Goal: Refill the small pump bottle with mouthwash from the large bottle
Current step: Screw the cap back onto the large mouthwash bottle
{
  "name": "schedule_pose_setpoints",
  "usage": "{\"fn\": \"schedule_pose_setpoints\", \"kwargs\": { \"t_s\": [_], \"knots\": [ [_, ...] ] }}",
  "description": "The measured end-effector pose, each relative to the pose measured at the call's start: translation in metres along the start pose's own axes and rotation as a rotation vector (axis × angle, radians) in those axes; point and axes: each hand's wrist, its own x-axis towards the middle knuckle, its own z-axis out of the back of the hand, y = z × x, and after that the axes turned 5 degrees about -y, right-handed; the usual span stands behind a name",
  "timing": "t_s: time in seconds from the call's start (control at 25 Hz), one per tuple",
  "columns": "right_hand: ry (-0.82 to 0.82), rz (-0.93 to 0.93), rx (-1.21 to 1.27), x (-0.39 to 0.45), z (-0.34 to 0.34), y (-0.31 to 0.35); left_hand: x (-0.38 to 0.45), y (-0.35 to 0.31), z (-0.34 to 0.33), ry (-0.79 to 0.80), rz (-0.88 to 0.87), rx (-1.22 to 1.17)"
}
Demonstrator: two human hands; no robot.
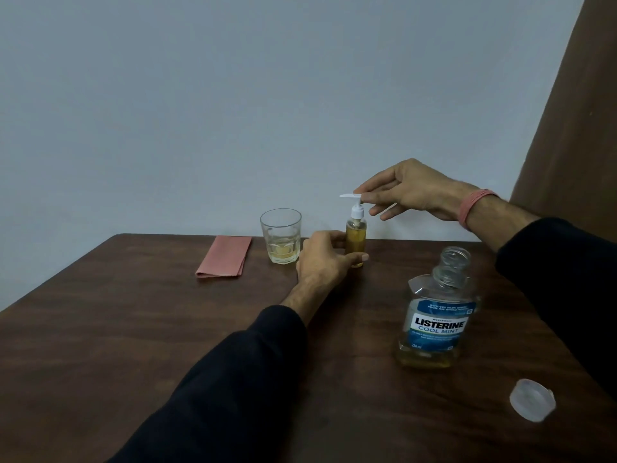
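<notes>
The small pump bottle [356,240] stands upright near the far edge of the table, filled with yellow liquid, its white pump head [354,203] on top with the nozzle pointing left. My left hand [322,259] grips the bottle's lower body. My right hand [410,192] pinches the back of the pump head between thumb and forefinger. The large mouthwash bottle [437,312] stands uncapped at the right front, with a thin layer of yellow liquid at its bottom.
A white cap [532,400] lies on the wooden table [133,329] at the front right. A glass [281,237] with a little yellow liquid stands left of the pump bottle. A folded pink cloth [225,257] lies further left. A brown curtain [567,128] hangs at the right.
</notes>
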Motion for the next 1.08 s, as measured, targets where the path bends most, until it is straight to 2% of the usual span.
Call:
{"fn": "schedule_pose_setpoints", "kwargs": {
  "t_s": [0.24,0.48,0.68,0.76,0.96,1.0,1.08],
  "knots": [
    [-0.019,0.011,0.117,0.009,-0.002,-0.015,0.008,-0.003,-0.008,0.003,0.016,-0.014],
    [-0.035,-0.018,0.106,-0.015,-0.008,-0.014,-0.009,-0.007,-0.002,0.02,0.079,-0.073],
    [-0.041,-0.059,0.093,-0.06,-0.017,-0.01,-0.061,-0.012,0.016,-0.091,-0.084,-0.025],
    [-0.058,-0.058,0.077,-0.085,-0.016,-0.009,-0.086,-0.015,0.026,0.01,-0.152,-0.133],
    [-0.073,-0.114,-0.18,-0.158,-0.002,-0.017,-0.138,-0.027,0.046,0.512,-0.082,-0.409],
    [-0.053,-0.153,-0.207,-0.173,0.0,-0.019,-0.145,-0.032,0.045,0.545,-0.084,-0.391],
    [0.023,-0.227,-0.289,-0.202,0.001,-0.02,-0.157,-0.047,0.042,0.514,-0.117,-0.313]
  ]
}}
